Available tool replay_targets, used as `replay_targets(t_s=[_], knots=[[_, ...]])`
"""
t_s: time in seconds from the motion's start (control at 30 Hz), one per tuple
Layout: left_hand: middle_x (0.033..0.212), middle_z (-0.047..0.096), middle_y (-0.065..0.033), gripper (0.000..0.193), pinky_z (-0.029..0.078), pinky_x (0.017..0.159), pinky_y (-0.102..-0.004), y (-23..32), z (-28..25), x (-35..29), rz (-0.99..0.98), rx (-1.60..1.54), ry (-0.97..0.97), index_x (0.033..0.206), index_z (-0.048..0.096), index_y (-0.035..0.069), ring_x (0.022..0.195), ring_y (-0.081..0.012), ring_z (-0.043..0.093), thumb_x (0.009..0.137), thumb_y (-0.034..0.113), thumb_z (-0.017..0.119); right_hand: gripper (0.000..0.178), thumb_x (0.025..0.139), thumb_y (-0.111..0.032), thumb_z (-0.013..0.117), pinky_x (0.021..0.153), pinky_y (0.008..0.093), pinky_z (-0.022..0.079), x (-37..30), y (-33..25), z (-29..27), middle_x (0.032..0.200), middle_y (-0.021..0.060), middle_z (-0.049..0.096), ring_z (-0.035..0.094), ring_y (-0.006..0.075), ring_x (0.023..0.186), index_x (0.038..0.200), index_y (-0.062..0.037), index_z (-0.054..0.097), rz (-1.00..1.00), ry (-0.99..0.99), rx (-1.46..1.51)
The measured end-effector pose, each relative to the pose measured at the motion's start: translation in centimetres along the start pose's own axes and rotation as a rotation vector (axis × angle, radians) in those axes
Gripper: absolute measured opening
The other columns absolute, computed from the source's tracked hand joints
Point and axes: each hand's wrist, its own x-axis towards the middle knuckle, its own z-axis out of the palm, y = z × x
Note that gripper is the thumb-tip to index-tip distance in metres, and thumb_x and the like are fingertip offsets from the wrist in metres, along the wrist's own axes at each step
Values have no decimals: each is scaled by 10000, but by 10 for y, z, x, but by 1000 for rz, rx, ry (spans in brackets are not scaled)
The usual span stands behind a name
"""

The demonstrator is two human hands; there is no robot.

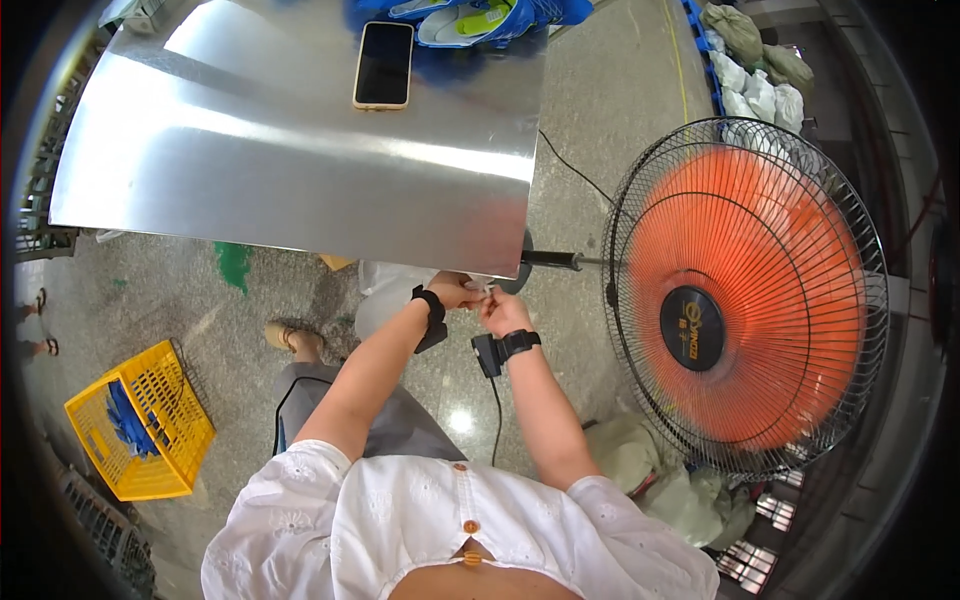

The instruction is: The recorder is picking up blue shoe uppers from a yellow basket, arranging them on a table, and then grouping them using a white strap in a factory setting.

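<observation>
My left hand [455,291] and my right hand [506,313] meet just below the near right corner of a shiny metal table [330,190]. The fingertips of both are pinched together around a small whitish thing [487,289], too small to name. Beneath the left hand and forearm, a pale translucent bag [385,290] shows in part. Black straps with small boxes sit on both wrists, and a cable hangs down from the right one.
On the table lie a phone [384,66] and blue shoes [465,22]. A large orange fan [750,300] in a black cage stands close on the right. A yellow crate [140,420] with blue items stands on the floor at left. Sacks [690,490] lie below the fan.
</observation>
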Motion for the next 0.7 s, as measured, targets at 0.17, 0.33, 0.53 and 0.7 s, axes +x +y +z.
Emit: replay_targets(t_s=[0.17,0.33,0.53,0.7], knots=[[635,619,-72,147,461,500,-255,7,8,-2,-21,122,170,741,635,30,514,-115,576,699,163,681,65,884,-91,470,490,226,388,1,4,14,726,25,461,421,99,577,829,-57,467,-282,88,290],[631,630,-68,163,478,555,-292,3,-14,-21,107,522,258,817,643,34,566,-159,596,745,177,616,45,869,-58,482,473,205,382,4,-3,27,705,24,470,423,102,560,824,-61,489,-386,80,187],[791,620,-164,174,468,674,-390,6,-23,-74,222,592,419,812,637,49,773,-327,576,803,195,544,73,845,-60,516,574,223,439,3,4,39,703,30,503,472,109,626,774,-47,523,-565,274,247],[976,550,-201,270,439,773,-415,-41,-107,-170,136,688,344,963,543,24,900,-360,529,786,226,573,480,900,-165,407,916,456,422,-22,6,28,1357,219,151,294,341,1209,1316,-36,206,-298,230,-211]])
